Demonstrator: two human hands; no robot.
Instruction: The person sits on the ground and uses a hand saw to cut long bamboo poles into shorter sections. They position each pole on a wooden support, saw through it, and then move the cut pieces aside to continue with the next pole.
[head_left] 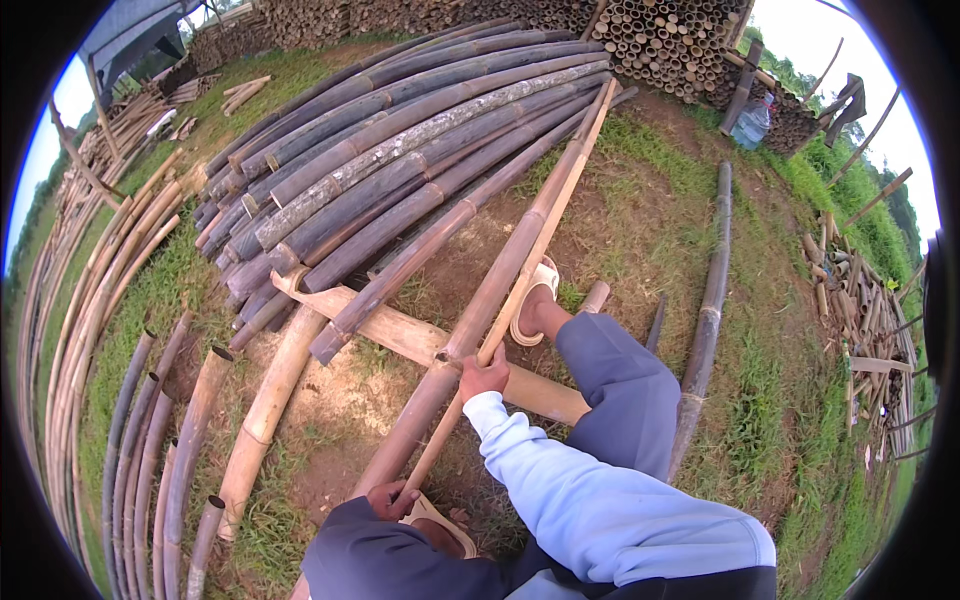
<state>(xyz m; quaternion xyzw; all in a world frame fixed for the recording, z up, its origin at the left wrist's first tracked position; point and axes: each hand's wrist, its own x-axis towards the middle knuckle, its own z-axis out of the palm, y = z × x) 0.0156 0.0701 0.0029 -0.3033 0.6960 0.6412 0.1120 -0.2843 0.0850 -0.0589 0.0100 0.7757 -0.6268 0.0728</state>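
Observation:
A thin, light bamboo stick (pixel 543 238) runs lengthwise along a thicker brown bamboo pole (pixel 412 425). My right hand (pixel 485 376), in a pale blue sleeve, is closed round the stick at about its middle. Lower down, beside my sandalled foot, my left hand (pixel 390 500) grips the stick's near end, its fingers partly seen. The brown pole rests across a pale split bamboo beam (pixel 395 328), which lies crosswise under it and passes below my right hand.
A big stack of dark bamboo poles (pixel 390 150) fills the far left-centre. Cut poles (pixel 200 440) stand at the near left. One long pole (pixel 712 300) lies on the right. Bundled bamboo (pixel 665 40), a blue water jug (pixel 752 122) and a scrap pile (pixel 860 310) are farther off.

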